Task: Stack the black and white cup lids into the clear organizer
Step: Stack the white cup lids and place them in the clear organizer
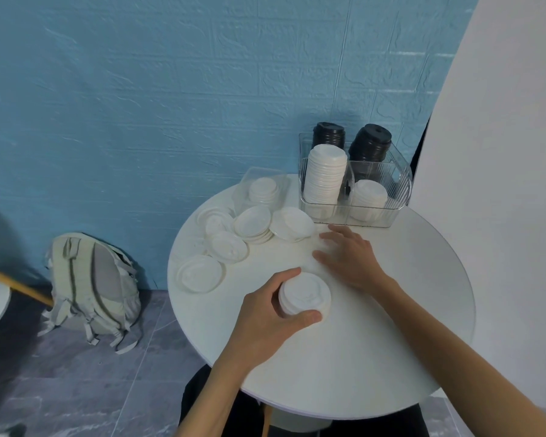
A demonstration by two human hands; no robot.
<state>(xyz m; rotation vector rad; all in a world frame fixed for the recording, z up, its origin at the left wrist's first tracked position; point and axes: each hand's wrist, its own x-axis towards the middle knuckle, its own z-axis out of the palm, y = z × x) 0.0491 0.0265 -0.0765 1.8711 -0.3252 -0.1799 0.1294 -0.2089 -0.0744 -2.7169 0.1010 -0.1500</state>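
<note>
White plastic lids (304, 298), a short stack near-centre on the table (391, 342), look light and slippery; left hand (267, 320) pinches its sides, right hand (349, 255) spread flat beside, organizer (355, 184) far right

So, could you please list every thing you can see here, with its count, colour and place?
Clear organizer: one, table's far edge.
Black lid stacks: two, organizer's back compartments.
White lid stacks: two, organizer's front compartments.
Loose white lids: several, table's far left.
Clear tray: one, behind the loose lids.
Table: one, white, round.
Backpack: one, grey, on the floor.
Left hand: grips a small stack of white lids.
Right hand: open, resting on the table.
</note>
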